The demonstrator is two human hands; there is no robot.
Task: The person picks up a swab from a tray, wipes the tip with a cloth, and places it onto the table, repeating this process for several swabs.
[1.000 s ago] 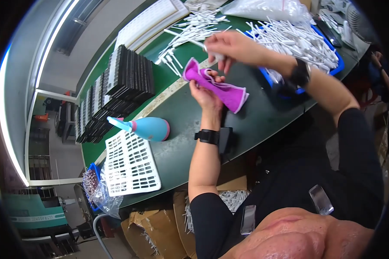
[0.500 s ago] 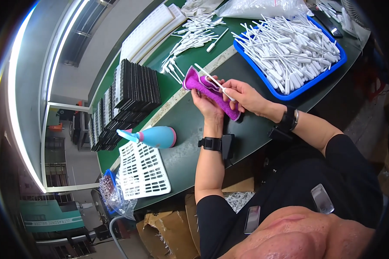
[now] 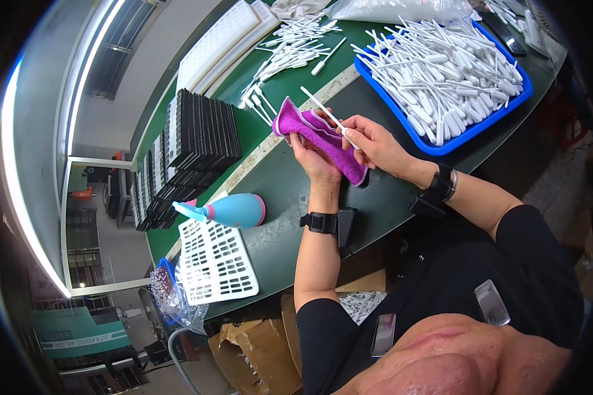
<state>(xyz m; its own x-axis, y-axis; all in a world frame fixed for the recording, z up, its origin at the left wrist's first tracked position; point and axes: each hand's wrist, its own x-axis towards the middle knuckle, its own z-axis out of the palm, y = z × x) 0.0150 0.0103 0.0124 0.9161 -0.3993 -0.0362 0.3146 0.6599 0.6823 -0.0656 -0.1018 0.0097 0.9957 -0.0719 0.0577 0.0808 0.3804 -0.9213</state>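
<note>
From my remote seat, the cloth (image 3: 323, 135) sits mid-bench (image 3: 290, 191) between both hands, the tray (image 3: 441, 141) of swabs to its right, stacked plates (image 3: 201, 131) to its left, the bottle (image 3: 234, 210) and grid rack (image 3: 214, 260) nearer me.

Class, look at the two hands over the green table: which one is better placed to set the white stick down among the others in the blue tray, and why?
Probably the right hand. It already pinches the white stick, and the blue tray lies on its side. The left hand is wrapped in the purple cloth, farther from the tray.
</note>
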